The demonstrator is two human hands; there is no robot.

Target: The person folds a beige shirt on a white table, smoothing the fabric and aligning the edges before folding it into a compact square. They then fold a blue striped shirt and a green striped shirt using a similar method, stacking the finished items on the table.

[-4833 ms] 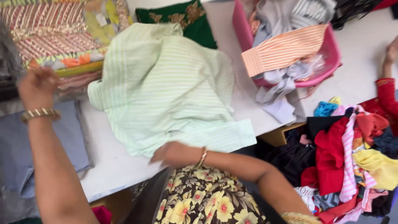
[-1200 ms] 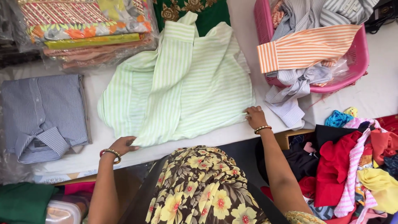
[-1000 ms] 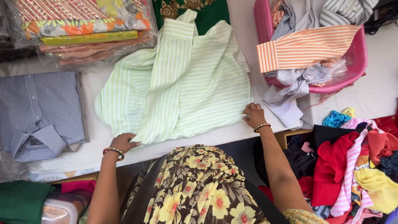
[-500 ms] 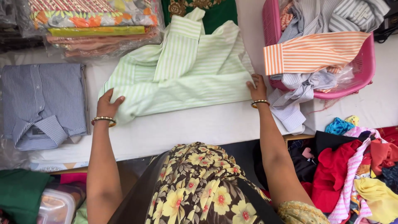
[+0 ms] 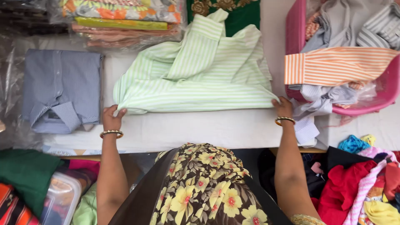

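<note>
Here, left hand (image 5: 111, 118) and right hand (image 5: 283, 107) pinching green striped shirt (image 5: 196, 79) corners.

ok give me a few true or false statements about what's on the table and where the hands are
1. Both hands hold the near folded edge of the light green striped shirt. True: the left hand is at one end, the right hand at the other.
2. The folded blue shirt lies to the right of the green one. False: it lies to its left.
3. The pink basket is empty. False: it holds clothes, with an orange striped garment draped over its rim.
4. Each wrist wears a gold bangle. True.
5. The green shirt hangs on a hanger. False: it lies on the white table.
</note>
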